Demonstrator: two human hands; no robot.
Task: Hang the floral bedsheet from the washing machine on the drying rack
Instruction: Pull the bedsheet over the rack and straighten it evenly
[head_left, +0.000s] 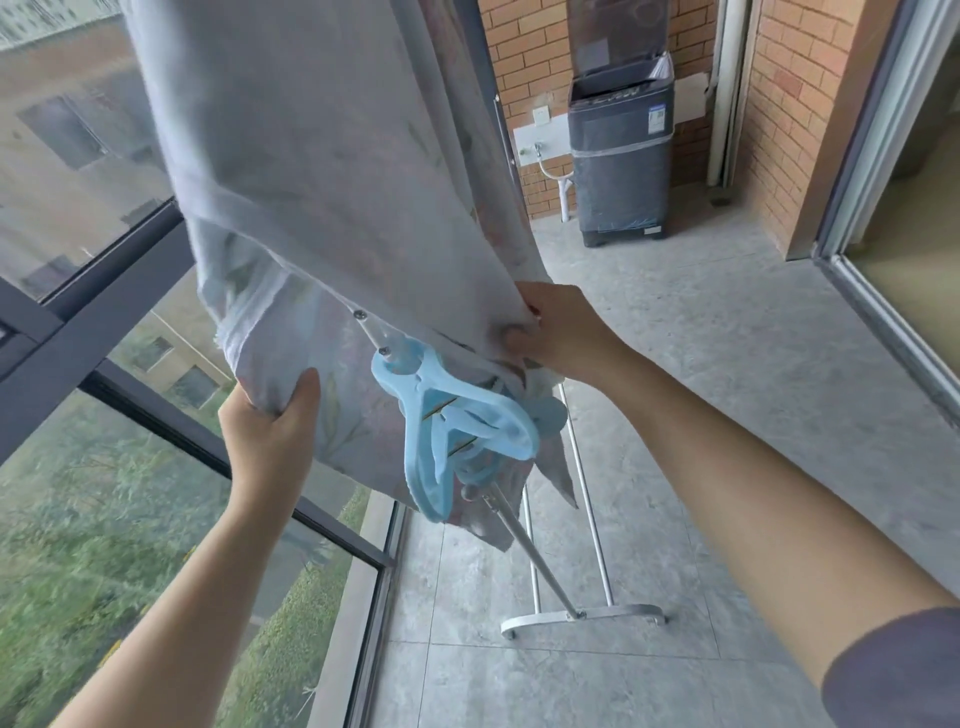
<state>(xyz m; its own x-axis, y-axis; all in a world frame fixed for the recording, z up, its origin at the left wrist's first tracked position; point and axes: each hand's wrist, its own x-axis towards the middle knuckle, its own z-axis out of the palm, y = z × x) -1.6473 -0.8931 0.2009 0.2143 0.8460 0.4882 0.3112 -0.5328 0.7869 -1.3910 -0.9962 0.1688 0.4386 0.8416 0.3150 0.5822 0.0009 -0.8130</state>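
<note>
Pale lilac cotton fills the upper left of my feed: the floral bedsheet (311, 182) hangs draped over the drying rack (540, 561), well away from the washing machine (621, 161), which stands at the far end of the balcony with its lid up against the brick wall (789, 104); the left hand (270, 431) grips the sheet's lower edge from below, thumb pressed on the near face and fingers curled behind the cloth; the right hand (561, 332) pinches a bunched fold of the same sheet further right and a little higher, fingers curled into the fabric; between the two hands I see the rack's white slanted pole coming out from under the cloth, with a cluster of light blue plastic pegs (457, 415) clamped on it, touching the sheet; the rack's curved white foot rests on the grey floor tiles (675, 415); the dark window frame (104, 291) runs along the left, grass and a building beyond the glass.
</note>
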